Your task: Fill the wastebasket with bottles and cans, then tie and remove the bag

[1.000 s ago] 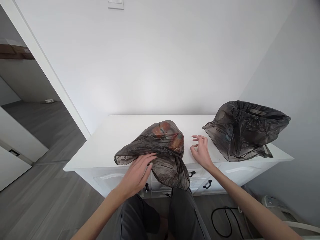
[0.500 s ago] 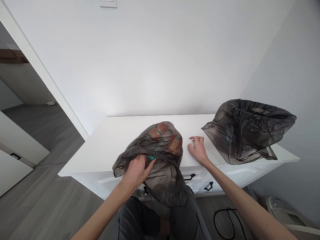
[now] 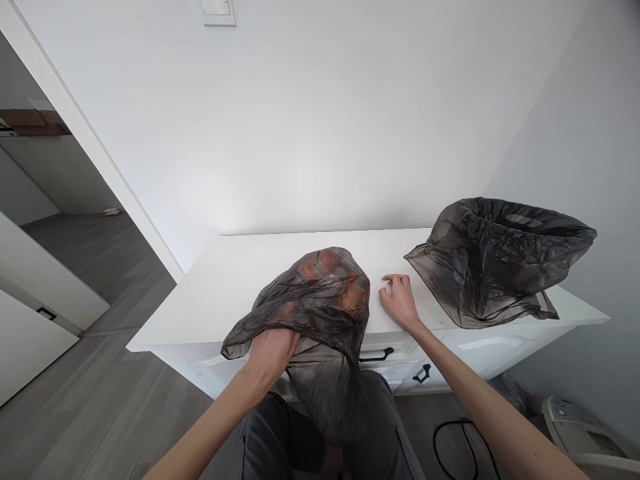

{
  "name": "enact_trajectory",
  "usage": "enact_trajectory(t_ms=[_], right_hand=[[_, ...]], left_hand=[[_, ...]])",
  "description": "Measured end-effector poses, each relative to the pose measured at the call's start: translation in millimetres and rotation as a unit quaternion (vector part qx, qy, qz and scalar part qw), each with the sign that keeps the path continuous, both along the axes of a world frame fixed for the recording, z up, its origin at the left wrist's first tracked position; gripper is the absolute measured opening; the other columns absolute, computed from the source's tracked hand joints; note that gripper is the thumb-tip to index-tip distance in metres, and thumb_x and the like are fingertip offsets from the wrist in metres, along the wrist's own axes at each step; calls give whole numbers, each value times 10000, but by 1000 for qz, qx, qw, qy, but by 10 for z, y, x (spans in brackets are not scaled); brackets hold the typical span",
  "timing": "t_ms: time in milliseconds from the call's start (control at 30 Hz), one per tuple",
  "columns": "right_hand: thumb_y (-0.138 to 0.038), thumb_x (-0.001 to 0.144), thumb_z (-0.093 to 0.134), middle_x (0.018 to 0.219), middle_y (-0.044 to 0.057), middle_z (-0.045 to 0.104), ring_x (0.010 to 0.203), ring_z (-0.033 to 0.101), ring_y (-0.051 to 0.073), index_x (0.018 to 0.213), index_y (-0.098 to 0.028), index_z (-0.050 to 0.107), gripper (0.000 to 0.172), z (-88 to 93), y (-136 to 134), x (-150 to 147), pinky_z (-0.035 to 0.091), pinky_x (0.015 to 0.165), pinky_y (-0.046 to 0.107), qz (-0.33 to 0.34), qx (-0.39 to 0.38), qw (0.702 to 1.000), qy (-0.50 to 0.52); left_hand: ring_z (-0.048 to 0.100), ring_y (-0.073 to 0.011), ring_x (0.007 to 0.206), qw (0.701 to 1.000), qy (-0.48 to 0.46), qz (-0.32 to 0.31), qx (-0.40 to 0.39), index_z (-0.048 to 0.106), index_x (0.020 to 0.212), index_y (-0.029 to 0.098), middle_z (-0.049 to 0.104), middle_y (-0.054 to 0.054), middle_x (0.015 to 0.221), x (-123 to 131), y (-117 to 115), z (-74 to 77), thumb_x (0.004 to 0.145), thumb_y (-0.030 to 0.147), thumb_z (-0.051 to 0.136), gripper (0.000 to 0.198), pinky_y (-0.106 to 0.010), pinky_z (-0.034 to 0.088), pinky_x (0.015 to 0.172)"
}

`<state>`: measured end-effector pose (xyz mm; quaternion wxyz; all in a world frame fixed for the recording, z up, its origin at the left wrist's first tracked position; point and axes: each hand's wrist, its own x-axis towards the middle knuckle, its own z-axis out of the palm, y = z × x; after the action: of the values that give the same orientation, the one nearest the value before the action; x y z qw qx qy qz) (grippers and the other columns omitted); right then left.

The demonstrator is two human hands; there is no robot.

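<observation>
My left hand [image 3: 270, 350] is shoved into the mouth of the dark bag [image 3: 325, 313] hanging over the front edge of the white dresser [image 3: 235, 280], fingers buried under plastic, so I can't tell if they're gripping anything. My right hand [image 3: 399, 301] rests loose and empty mid-dresser, reddish packets [image 3: 325, 263] show through the bag, and the second bag [image 3: 495, 260] gapes at the dresser's right end

Fingertips of the left hand [image 3: 269, 352] under the dark bag [image 3: 325, 327] (contents [image 3: 325, 267] mere reddish blurs)
</observation>
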<state>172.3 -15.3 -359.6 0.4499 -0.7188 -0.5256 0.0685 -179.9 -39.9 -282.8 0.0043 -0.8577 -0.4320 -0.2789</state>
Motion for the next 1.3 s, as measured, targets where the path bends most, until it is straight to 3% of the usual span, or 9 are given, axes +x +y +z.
enact_trajectory(t_ms=[100, 200, 367, 500, 667, 867, 967, 1067, 1300], right_hand=[[-274, 826, 518, 1216, 158, 502, 1170, 578, 330, 1143, -178, 605, 343, -3, -15, -9, 476, 1030, 480, 4, 1, 1000, -4], [-277, 834, 525, 1209, 166, 512, 1166, 576, 335, 1141, -166, 609, 337, 9, -40, -21, 467, 1044, 503, 13, 9, 1000, -8], [-357, 928, 504, 1227, 173, 585, 1204, 564, 318, 1191, -165, 607, 340, 91, -79, -71, 460, 1070, 504, 40, 41, 998, -5], [-556, 990, 506, 1426, 144, 576, 1303, 544, 288, 1348, -221, 575, 495, 218, -134, -250, 468, 1097, 476, 120, 62, 988, 73], [-655, 939, 582, 1546, 97, 521, 1405, 487, 296, 1449, -294, 553, 626, 334, -158, -530, 413, 1167, 456, 185, 10, 972, 145], [-620, 904, 597, 1382, 98, 672, 1266, 602, 313, 1325, -245, 651, 566, 358, -37, -677, 454, 1082, 440, 154, 6, 970, 188], [-631, 907, 559, 1105, 74, 766, 1010, 665, 296, 1083, -229, 726, 469, 366, 8, -728, 494, 877, 385, 126, -8, 974, 189], [-646, 895, 535, 832, 45, 741, 824, 619, 262, 823, -224, 700, 459, 374, 46, -764, 441, 739, 337, 76, -15, 981, 177], [-593, 892, 500, 789, 46, 718, 800, 584, 252, 768, -230, 666, 418, 370, 161, -776, 407, 720, 321, 12, -4, 982, 189]], left_hand=[[743, -341, 889, 996, 70, 51, -23, 672, 1019, 239, 745, -141, 948, -195, -152, 52, 989, 284, 441, 237, -382, 516, 680], [707, -307, 661, 986, 118, 107, -43, 621, 827, 231, 679, -102, 710, -361, -281, 130, 1004, 302, 410, 284, -343, 433, 563], [708, -307, 663, 978, 142, 148, -25, 549, 777, 230, 692, -107, 717, -512, -392, 186, 1008, 310, 417, 278, -335, 385, 542], [702, -282, 639, 980, 120, 156, -26, 509, 809, 236, 722, -94, 761, -597, -418, 165, 1020, 348, 410, 258, -338, 377, 529], [705, -240, 640, 987, 68, 141, -46, 477, 865, 239, 744, -59, 813, -702, -448, 228, 1027, 377, 409, 224, -323, 411, 550], [677, -214, 590, 986, 44, 158, -29, 417, 869, 250, 726, -22, 816, -751, -398, 312, 1036, 459, 414, 267, -299, 371, 524], [638, -188, 539, 987, 43, 151, -37, 454, 995, 242, 704, 2, 803, -696, -295, 343, 1057, 490, 387, 265, -274, 334, 495], [638, -185, 542, 988, 56, 142, -23, 479, 1157, 231, 694, 2, 811, -628, -177, 382, 1073, 519, 357, 324, -266, 322, 499], [666, -168, 655, 993, 2, 114, -34, 540, 1326, 251, 693, -35, 968, -644, -106, 567, 1074, 545, 331, 440, -276, 447, 545]])
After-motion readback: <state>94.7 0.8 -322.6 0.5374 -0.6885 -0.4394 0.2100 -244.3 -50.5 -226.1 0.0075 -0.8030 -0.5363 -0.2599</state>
